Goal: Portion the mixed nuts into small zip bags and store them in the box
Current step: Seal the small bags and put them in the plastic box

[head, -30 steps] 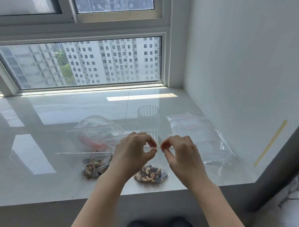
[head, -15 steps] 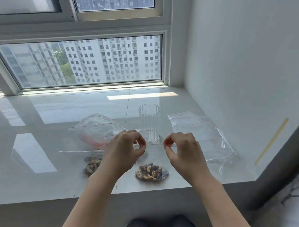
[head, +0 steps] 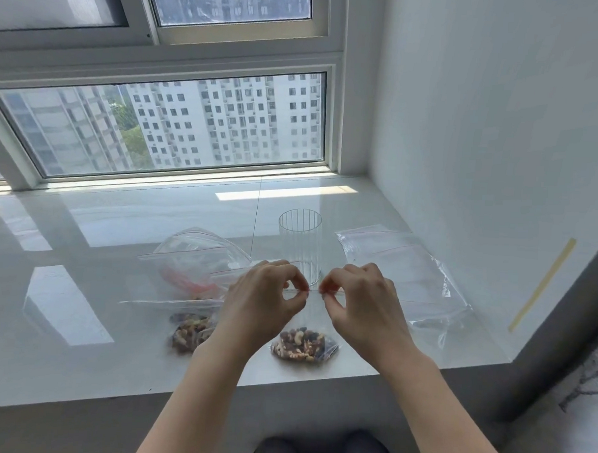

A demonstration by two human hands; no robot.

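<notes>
A small clear zip bag (head: 304,344) with mixed nuts in its bottom stands on the white sill (head: 79,364) near the front edge. My left hand (head: 265,305) and my right hand (head: 362,306) pinch its red-lined zip strip between thumb and fingers, close together at the top. A second small bag of nuts (head: 190,331) lies to the left, partly behind my left forearm. No box is in view.
A ribbed clear glass (head: 299,247) stands just behind my hands. A larger, puffed zip bag (head: 200,259) with something red inside lies at left-centre. Empty zip bags (head: 402,268) are spread at right near the white wall. The window runs along the back.
My left hand slid left along the zip strip, then came back toward my right hand. The bag of nuts stayed in place.
</notes>
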